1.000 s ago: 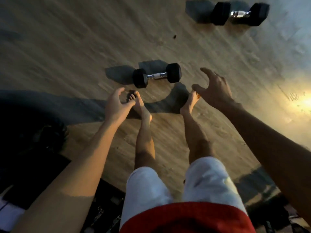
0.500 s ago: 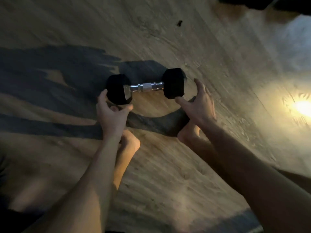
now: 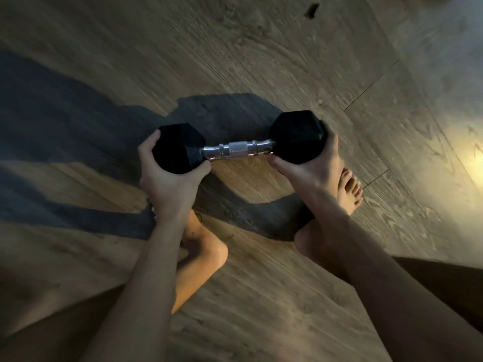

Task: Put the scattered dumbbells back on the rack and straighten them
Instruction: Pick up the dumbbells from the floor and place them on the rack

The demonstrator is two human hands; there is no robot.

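A black hex dumbbell (image 3: 236,150) with a chrome knurled handle lies crosswise in the middle of the view, over the wood floor. My left hand (image 3: 167,178) cups its left head from below and outside. Around the right head my right hand (image 3: 311,173) wraps, thumb by the handle's end, fingers behind the head. Whether the dumbbell touches the floor I cannot tell. No rack is in view.
Wood-plank floor (image 3: 261,61) all around, with a bright light patch at the right edge. My bare feet (image 3: 349,189) stand just behind the dumbbell, one under each arm. A small dark speck (image 3: 312,9) lies on the floor far ahead.
Both hands went from reaching open toward the dumbbell to closing around its two heads. The view has dropped closer to the floor; a second dumbbell seen earlier is out of frame.
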